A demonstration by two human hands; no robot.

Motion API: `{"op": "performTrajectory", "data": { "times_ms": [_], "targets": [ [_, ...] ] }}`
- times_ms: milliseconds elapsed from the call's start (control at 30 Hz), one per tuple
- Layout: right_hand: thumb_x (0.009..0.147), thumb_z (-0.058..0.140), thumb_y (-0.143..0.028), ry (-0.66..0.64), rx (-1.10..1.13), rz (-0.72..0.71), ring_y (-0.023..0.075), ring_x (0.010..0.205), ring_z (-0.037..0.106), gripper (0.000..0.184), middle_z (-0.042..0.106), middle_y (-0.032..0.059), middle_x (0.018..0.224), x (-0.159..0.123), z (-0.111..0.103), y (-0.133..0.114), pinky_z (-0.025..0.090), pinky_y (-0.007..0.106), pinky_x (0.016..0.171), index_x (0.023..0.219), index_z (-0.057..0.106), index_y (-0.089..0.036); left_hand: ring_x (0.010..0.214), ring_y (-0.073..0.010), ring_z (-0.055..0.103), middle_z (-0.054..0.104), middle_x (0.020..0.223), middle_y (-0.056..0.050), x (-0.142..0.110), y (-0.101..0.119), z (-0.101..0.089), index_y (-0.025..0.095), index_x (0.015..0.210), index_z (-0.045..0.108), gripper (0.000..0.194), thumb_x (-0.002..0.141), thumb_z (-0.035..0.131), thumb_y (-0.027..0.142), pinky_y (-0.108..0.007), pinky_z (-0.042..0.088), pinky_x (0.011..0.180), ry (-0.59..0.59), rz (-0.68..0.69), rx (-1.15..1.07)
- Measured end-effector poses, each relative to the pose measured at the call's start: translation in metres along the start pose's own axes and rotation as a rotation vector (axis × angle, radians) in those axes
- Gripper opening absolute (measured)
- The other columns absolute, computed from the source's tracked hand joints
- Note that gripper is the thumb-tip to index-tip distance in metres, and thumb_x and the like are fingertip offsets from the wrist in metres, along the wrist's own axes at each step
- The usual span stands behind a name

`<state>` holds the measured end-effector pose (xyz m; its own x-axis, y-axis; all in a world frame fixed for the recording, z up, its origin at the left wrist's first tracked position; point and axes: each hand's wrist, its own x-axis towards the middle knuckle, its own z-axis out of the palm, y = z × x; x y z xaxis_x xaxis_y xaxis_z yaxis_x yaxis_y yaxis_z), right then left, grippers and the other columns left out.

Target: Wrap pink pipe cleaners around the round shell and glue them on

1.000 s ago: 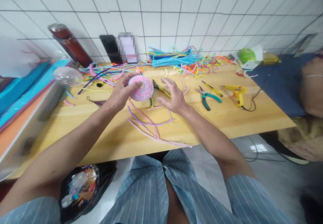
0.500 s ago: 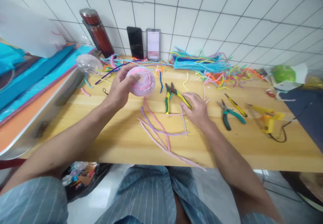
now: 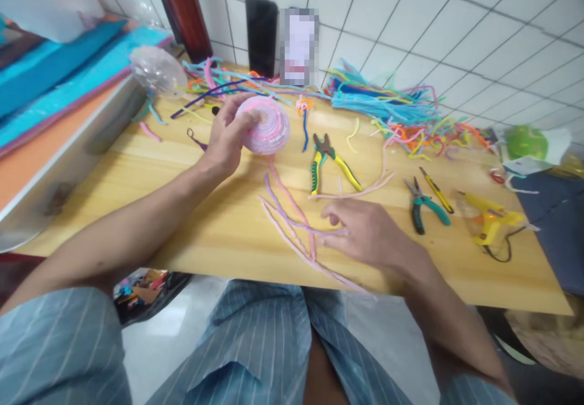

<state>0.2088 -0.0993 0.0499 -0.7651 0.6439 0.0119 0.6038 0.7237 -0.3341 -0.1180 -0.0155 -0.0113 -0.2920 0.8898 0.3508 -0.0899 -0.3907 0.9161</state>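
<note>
My left hand is closed on a round coil of pink and lilac pipe cleaners, thumb on its face, held above the table. Lower and to the right, my right hand has its fingers apart over the table. Its fingertips are by the right end of a purple pipe cleaner; whether they touch it I cannot tell. Pink pipe cleaners lie crossed with it. Just beyond that hand rest yellow-green cutting pliers, handles spread, with a pale pink pipe cleaner below them.
Teal pliers, a yellow utility knife and a yellow glue gun lie at the right. Pipe cleaner bundles line the back. Two phones and a red flask stand by the wall. A white-sided tray is at the left.
My right hand has left the yellow-green pliers and moved nearer to me, over the purple pipe cleaner. My left hand still holds the coil. The camera view has shifted and tilted.
</note>
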Motion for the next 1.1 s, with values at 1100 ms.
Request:
{"op": "performTrajectory", "data": {
  "times_ms": [1100],
  "targets": [
    [0.101,0.059,-0.020,0.175,-0.111,-0.001,0.0201,0.082,0.071,0.015,0.076,0.0051,0.094,0.012,0.029,0.063,0.054,0.031,0.073,0.093,0.071,-0.024,0.115,-0.0270,0.065,0.067,0.125,-0.007,-0.082,0.066,0.077,0.027,0.130,0.066,0.055,0.082,0.083,0.046,-0.041,0.053,0.104,-0.809,-0.424,0.023]
  ]
}}
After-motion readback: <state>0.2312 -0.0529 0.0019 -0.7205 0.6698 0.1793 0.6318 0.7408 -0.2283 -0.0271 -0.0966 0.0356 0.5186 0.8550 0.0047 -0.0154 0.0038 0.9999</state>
